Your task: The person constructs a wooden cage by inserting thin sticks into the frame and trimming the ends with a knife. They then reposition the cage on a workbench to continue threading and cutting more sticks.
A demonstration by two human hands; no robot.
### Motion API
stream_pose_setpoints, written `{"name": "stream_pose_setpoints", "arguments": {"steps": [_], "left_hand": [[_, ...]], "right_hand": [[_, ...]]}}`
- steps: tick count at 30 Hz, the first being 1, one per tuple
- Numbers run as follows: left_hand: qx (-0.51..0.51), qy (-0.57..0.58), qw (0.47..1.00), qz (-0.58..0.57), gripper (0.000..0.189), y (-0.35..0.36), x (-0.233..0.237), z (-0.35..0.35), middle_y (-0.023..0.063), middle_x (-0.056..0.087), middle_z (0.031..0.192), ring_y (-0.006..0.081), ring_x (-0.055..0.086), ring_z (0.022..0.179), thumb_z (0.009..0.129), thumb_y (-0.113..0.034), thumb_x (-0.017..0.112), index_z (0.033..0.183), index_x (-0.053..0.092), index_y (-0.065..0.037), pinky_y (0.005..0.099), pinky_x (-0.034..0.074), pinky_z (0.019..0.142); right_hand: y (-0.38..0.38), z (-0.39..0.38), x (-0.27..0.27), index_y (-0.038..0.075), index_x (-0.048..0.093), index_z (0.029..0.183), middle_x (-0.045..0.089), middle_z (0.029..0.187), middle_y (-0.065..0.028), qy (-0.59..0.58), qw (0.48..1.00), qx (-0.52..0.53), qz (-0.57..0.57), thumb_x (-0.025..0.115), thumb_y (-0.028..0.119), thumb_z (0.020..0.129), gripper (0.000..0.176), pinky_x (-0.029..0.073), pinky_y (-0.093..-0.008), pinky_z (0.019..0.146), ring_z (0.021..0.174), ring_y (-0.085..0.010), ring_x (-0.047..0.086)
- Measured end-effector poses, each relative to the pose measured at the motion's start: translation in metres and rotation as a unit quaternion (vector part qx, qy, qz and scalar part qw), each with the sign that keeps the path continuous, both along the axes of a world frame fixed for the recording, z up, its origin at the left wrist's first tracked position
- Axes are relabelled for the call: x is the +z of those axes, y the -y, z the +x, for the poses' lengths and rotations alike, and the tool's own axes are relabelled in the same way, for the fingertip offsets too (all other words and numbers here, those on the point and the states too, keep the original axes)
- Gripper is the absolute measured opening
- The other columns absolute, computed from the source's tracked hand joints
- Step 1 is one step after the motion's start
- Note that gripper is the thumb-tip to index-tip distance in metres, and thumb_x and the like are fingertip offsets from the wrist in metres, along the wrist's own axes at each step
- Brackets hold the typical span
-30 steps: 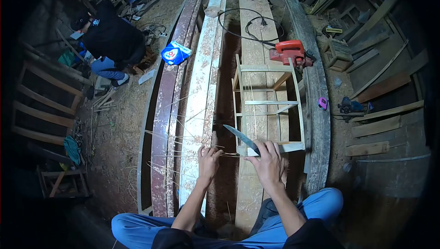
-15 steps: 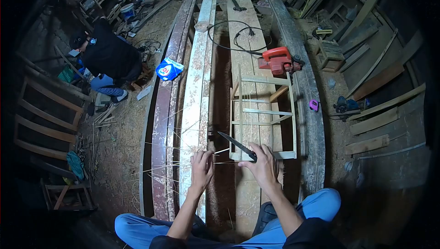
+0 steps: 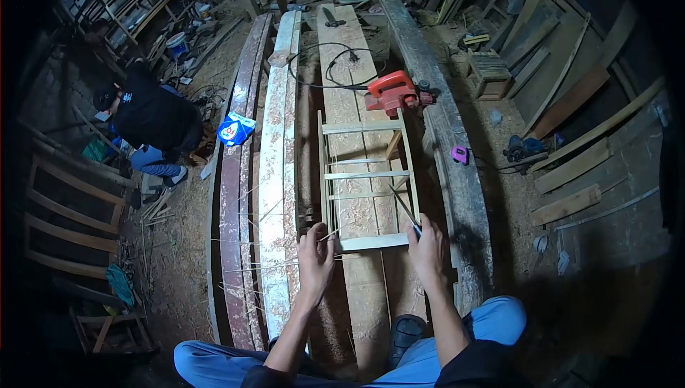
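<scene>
Fingers of my left hand [image 3: 316, 252] pinch a thin strip [image 3: 330, 234] at the near left corner of the wooden frame [image 3: 360, 127], which lies flat on the planks [image 3: 349, 102]. To its right, my right hand [image 3: 427, 249] is closed around a knife [image 3: 404, 209], its blade slanting over the frame's near right corner.

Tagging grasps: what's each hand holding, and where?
Right hand grips the knife by its handle. Left hand touches thin strips by the wooden frame; grip unclear.
</scene>
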State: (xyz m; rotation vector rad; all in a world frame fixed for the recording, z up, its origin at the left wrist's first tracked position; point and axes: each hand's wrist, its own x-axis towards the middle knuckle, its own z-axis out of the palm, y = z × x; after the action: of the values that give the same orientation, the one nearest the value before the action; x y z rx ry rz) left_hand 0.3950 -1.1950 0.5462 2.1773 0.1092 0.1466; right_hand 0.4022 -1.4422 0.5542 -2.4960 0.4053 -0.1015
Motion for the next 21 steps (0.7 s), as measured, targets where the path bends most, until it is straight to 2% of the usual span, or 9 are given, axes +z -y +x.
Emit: {"name": "stream_pose_setpoints", "arguments": {"steps": [1,3,5,6,8,11,13,16,21], "left_hand": [[-0.005,0.025,0.998,-0.058,0.039,0.001,-0.004,0.000,0.0192,0.061,0.105,0.0320,0.058,0.092,0.096,-0.012,0.069,0.131,0.057,0.001,0.0438,0.048,0.086],[-0.011,0.016,1.000,0.004,0.036,0.003,0.000,-0.009,0.0195,0.064,0.106,0.0297,0.063,0.096,0.096,-0.010,0.069,0.129,0.059,0.003,0.0416,0.051,0.089],[-0.019,-0.012,0.997,0.076,0.029,0.008,0.021,-0.019,0.0204,0.069,0.102,0.0267,0.067,0.096,0.095,-0.010,0.072,0.118,0.062,0.004,0.0389,0.054,0.087],[-0.018,-0.014,0.997,0.077,0.029,0.008,0.029,-0.023,0.0204,0.069,0.102,0.0267,0.067,0.096,0.095,-0.010,0.072,0.118,0.062,0.004,0.0389,0.054,0.087],[-0.077,-0.031,0.986,0.148,0.027,0.009,0.037,-0.029,0.0198,0.069,0.096,0.0257,0.066,0.088,0.093,-0.013,0.075,0.111,0.062,0.002,0.0387,0.052,0.084],[-0.091,-0.065,0.986,0.121,0.029,0.007,0.031,-0.032,0.0183,0.074,0.085,0.0253,0.072,0.077,0.092,-0.018,0.078,0.106,0.061,0.001,0.0367,0.055,0.072],[-0.106,-0.079,0.988,0.080,0.031,0.005,0.025,-0.031,0.0184,0.076,0.080,0.0256,0.076,0.069,0.093,-0.021,0.078,0.106,0.061,0.002,0.0347,0.056,0.061],[-0.077,-0.158,0.984,0.016,0.030,0.008,0.041,-0.028,0.0179,0.072,0.074,0.0326,0.070,0.066,0.093,-0.024,0.077,0.099,0.063,0.002,0.0417,0.052,0.067],[-0.098,-0.206,0.974,0.012,0.029,0.001,0.038,-0.023,0.0193,0.073,0.078,0.0316,0.073,0.068,0.094,-0.026,0.076,0.097,0.067,0.002,0.0407,0.055,0.062]], "right_hand": [[0.005,-0.002,-0.002,0.000,0.057,0.134,0.066,0.116,-0.0293,0.013,0.999,0.008,0.030,0.065,0.021,0.097,0.043,0.051,-0.0544,0.086,0.101,-0.0466,0.064],[0.009,-0.005,0.003,-0.002,0.058,0.131,0.066,0.115,-0.0298,0.027,0.997,0.016,0.064,0.065,0.020,0.097,0.041,0.051,-0.0547,0.087,0.100,-0.0470,0.064],[0.010,-0.014,0.035,-0.004,0.057,0.126,0.066,0.114,-0.0301,-0.050,0.998,-0.015,0.033,0.064,0.018,0.097,0.037,0.051,-0.0546,0.087,0.100,-0.0480,0.064],[0.014,-0.017,0.042,-0.001,0.057,0.119,0.069,0.099,-0.0292,-0.094,0.995,-0.007,-0.017,0.068,0.022,0.093,0.036,0.051,-0.0569,0.085,0.095,-0.0489,0.066],[0.020,-0.027,0.064,0.000,0.058,0.114,0.069,0.096,-0.0287,-0.201,0.978,0.008,-0.055,0.070,0.025,0.092,0.035,0.052,-0.0567,0.083,0.095,-0.0483,0.068],[0.026,-0.041,0.065,0.000,0.057,0.112,0.070,0.095,-0.0278,-0.246,0.967,0.031,-0.061,0.077,0.028,0.088,0.042,0.053,-0.0558,0.082,0.098,-0.0474,0.068],[0.032,-0.043,0.064,0.000,0.058,0.112,0.069,0.097,-0.0279,-0.246,0.968,0.034,-0.045,0.079,0.027,0.087,0.043,0.053,-0.0551,0.083,0.098,-0.0467,0.068],[0.029,-0.041,0.073,0.000,0.059,0.112,0.069,0.100,-0.0274,-0.190,0.981,0.031,-0.016,0.081,0.024,0.085,0.042,0.052,-0.0534,0.084,0.098,-0.0456,0.067],[0.018,-0.035,0.067,0.000,0.061,0.110,0.068,0.106,-0.0257,-0.088,0.995,0.023,0.039,0.079,0.019,0.087,0.035,0.051,-0.0517,0.083,0.099,-0.0441,0.066]]}}
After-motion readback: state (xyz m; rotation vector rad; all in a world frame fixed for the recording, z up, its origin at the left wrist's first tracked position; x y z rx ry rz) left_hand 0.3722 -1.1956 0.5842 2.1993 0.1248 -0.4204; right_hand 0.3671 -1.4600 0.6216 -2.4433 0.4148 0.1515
